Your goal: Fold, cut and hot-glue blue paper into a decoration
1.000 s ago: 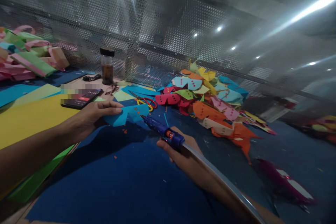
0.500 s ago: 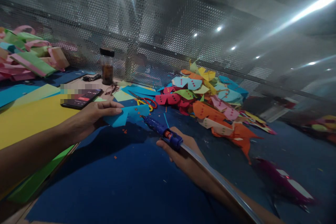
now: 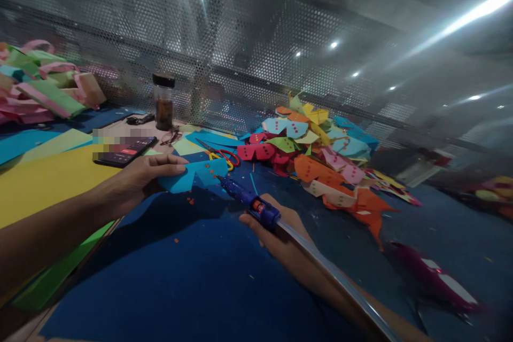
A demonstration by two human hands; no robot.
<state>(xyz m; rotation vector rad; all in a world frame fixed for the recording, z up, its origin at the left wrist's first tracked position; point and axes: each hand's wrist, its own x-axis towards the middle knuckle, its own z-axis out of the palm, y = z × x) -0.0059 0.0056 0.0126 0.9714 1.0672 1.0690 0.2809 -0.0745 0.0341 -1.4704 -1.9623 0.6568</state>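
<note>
My left hand (image 3: 150,176) pinches the left end of a blue paper cutout (image 3: 186,179), holding it above the dark blue table surface. Small orange squares dot the cutout's right part. My right hand (image 3: 280,230) is wrapped round a blue glue gun (image 3: 244,197), with a long clear glue stick (image 3: 332,270) running out of its back along my forearm. The gun's nozzle points at the right end of the paper, close to the orange dots; whether it touches cannot be made out. Just behind the paper lie scissors (image 3: 230,159) with red and yellow handles.
A pile of colourful paper cutouts (image 3: 320,139) lies right of the scissors. A phone (image 3: 126,150), a lidded jar (image 3: 163,101) and yellow paper (image 3: 52,176) are at the left. Folded paper pieces (image 3: 48,83) stand far left; a purple case-like object (image 3: 436,278) lies right.
The glue gun's nozzle has shifted very slightly right and down along the blue paper. Both hands otherwise keep their places and their holds.
</note>
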